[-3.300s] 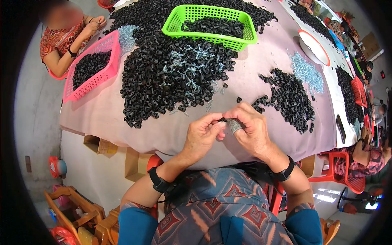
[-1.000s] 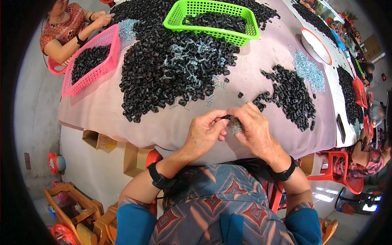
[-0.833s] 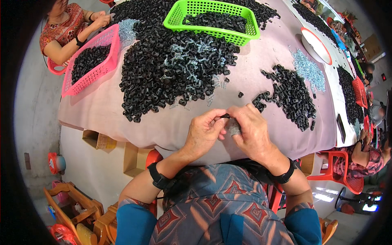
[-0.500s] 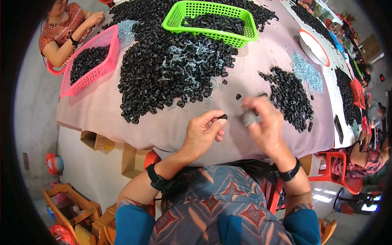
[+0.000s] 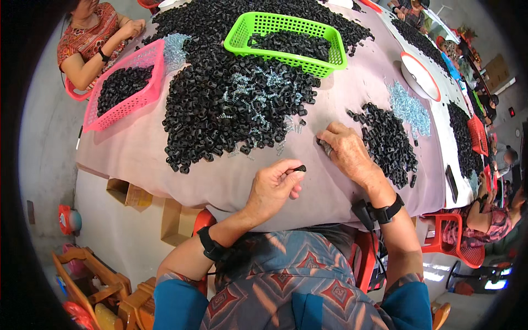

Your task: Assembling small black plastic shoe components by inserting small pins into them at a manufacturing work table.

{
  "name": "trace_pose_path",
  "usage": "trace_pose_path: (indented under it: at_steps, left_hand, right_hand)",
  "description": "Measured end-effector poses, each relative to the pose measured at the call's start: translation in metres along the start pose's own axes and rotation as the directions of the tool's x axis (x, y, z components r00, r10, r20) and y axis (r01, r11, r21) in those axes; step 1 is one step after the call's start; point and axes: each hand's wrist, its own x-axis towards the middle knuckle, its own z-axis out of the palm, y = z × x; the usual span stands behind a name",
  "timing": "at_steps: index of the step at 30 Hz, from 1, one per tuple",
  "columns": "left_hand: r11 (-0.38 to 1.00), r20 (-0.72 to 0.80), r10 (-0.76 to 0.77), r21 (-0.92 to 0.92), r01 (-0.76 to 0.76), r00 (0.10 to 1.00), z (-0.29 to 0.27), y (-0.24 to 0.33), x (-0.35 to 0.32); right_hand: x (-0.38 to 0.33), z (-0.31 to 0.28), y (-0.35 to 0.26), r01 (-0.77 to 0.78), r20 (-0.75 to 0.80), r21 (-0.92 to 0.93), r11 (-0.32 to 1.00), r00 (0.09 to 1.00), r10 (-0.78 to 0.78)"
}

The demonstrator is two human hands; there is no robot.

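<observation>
My left hand rests near the table's front edge and pinches a small black ring-shaped part between thumb and fingertips. My right hand reaches forward onto the pinkish cloth, palm down, fingers curled over small metal pieces at the edge of a small pile of black parts. A big heap of black parts mixed with silvery springs lies ahead of the left hand.
A green basket with black parts stands at the back. A pink basket sits at the left, in front of another person. Silvery springs, a white bowl and more black heaps lie to the right. Cardboard boxes stand under the table.
My hands were together working one part in front of me. The right hand has since moved away forward to the small pile, while the left stays put holding the black part.
</observation>
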Motion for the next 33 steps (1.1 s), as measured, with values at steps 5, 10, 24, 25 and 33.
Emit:
trace_pose_path:
  at_steps: [5,10,24,25,33]
  left_hand:
    - [1.000,-0.006,-0.011,-0.001,0.011,1.000,-0.001,0.000,0.000]
    - [1.000,-0.001,-0.028,0.003,0.028,1.000,0.000,0.003,0.000]
    - [1.000,-0.004,0.011,-0.029,-0.011,1.000,0.000,0.001,0.001]
    - [0.999,-0.005,0.009,-0.038,-0.009,1.000,-0.001,0.001,0.000]
    - [0.999,0.016,0.011,-0.051,-0.010,1.000,0.000,0.001,-0.001]
  right_hand:
    - [-0.001,-0.001,-0.003,0.099,-0.039,-0.051,0.994,0.994,-0.101]
    - [0.000,-0.006,-0.002,0.138,-0.047,0.015,0.990,0.989,-0.138]
    - [-0.018,-0.009,-0.050,-0.227,0.159,0.649,0.726,0.974,0.163]
    - [-0.018,-0.007,-0.049,-0.227,0.159,0.650,0.725,0.974,0.163]
    - [-0.021,0.009,-0.042,-0.162,0.062,0.814,0.557,0.979,0.194]
